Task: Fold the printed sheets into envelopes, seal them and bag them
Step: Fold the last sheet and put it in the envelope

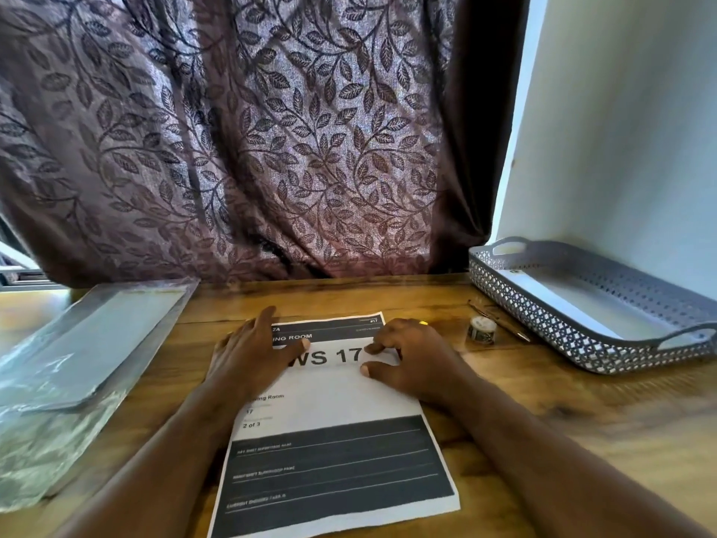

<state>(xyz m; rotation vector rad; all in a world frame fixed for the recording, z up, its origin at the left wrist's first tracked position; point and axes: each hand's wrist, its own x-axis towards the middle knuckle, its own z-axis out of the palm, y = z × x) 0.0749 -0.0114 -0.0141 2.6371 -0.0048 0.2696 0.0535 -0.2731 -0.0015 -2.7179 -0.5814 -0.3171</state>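
Note:
A printed sheet [333, 440] with dark bands and large black letters lies flat on the wooden table [543, 413] in front of me. My left hand [252, 351] rests flat on its upper left part, fingers spread. On the upper right part sits my right hand [407, 355], its fingers bent with the tips touching the paper. Clear plastic bags [85, 343] holding pale sheets lie at the left. A small roll of tape [481, 330] stands to the right of the sheet.
A grey perforated tray [582, 328] with handles sits at the back right, a white sheet inside it. A thin metal tool [500, 322] lies beside the tape. A leaf-patterned curtain [252, 141] hangs behind the table, and a white wall [620, 130] stands at the right.

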